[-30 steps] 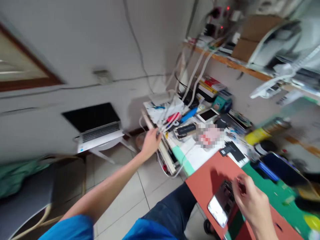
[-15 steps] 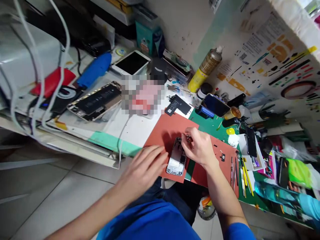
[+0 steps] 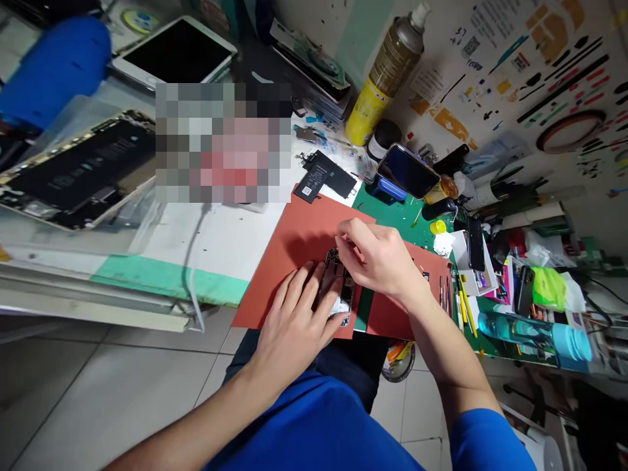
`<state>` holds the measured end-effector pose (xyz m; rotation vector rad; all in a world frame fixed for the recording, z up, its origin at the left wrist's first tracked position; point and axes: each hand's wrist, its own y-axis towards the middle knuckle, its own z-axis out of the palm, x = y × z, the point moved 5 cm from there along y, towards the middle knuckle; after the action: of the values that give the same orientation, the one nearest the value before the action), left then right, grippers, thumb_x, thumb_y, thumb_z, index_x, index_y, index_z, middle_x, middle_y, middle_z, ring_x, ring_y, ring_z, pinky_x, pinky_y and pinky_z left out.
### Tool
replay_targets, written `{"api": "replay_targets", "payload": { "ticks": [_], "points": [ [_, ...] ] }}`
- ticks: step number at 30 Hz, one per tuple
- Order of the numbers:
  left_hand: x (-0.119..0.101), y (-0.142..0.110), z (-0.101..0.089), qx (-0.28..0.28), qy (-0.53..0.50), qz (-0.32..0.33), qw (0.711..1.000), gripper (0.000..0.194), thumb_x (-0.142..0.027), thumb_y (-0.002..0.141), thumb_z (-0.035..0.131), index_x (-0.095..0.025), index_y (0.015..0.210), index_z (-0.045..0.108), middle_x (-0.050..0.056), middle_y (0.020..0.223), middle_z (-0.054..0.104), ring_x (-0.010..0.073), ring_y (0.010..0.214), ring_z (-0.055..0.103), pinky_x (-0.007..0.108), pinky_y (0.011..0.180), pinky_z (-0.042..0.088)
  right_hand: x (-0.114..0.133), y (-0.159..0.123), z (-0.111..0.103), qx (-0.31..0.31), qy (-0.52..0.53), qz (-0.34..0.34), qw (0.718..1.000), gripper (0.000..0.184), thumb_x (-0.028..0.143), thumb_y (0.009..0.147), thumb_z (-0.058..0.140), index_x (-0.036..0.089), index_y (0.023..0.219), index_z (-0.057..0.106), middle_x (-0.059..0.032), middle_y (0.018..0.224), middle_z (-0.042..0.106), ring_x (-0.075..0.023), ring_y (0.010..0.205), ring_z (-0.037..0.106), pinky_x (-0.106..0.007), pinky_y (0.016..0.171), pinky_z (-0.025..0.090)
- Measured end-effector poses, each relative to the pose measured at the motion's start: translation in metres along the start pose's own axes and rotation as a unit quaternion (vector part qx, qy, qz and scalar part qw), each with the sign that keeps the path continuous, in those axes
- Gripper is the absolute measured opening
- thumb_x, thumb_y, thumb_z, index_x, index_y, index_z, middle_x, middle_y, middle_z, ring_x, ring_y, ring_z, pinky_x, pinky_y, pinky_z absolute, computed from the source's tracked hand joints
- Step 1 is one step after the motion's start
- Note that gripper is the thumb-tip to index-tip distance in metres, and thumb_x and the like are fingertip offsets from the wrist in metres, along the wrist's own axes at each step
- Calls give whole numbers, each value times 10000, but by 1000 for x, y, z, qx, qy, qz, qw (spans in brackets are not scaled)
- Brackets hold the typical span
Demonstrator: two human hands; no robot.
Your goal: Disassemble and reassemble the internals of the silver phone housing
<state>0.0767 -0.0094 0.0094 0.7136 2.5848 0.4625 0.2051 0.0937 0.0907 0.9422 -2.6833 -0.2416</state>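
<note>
The opened phone (image 3: 337,288) on the red mat (image 3: 294,248) is pressed by the flat, spread left hand (image 3: 294,324). Its top is pinched by the right hand (image 3: 380,258); what is pinched is hidden. The tabletop (image 3: 235,239) is cut off at the left

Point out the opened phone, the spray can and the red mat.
opened phone (image 3: 336,282), head view, exposed inside between the hands.
spray can (image 3: 381,77), head view, middle of its body.
red mat (image 3: 299,239), head view, bare upper-left part.
</note>
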Motion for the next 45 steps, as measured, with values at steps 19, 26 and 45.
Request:
{"api": "replay_targets", "payload": {
  "ticks": [19, 26, 45],
  "points": [
    [1, -2, 5, -12, -9, 10, 1000, 590, -425, 1023, 707, -88, 1500, 624, 275, 1552, 615, 462, 1447, 597, 611, 1152, 543, -1, 3, 2, 15, -19, 36, 999, 135, 243, 1093, 457, 222, 1015, 565, 17, 746, 643, -127, 634, 538, -280, 612, 408],
    [1, -3, 6, -7, -10, 13, 1000, 622, -423, 1021, 710, -70, 1523, 602, 289, 1571, 592, 469, 1470, 571, 623, 1159, 533, 0, 3, 2, 12, -9, 42, 999, 133, 222, 1087, 447, 217, 1036, 570, 15, 762, 651, -129, 646, 562, -275, 619, 427],
    [0, -2, 5, -6, 9, 17, 1000, 573, -408, 1030, 691, -69, 1487, 626, 291, 1572, 587, 465, 1446, 593, 613, 1150, 544, -1, 1, 5, -1, -21, 56, 998, 104, 220, 1082, 484, 229, 1019, 565, 46, 682, 615, -111, 595, 564, -251, 582, 404]
  ]
}}
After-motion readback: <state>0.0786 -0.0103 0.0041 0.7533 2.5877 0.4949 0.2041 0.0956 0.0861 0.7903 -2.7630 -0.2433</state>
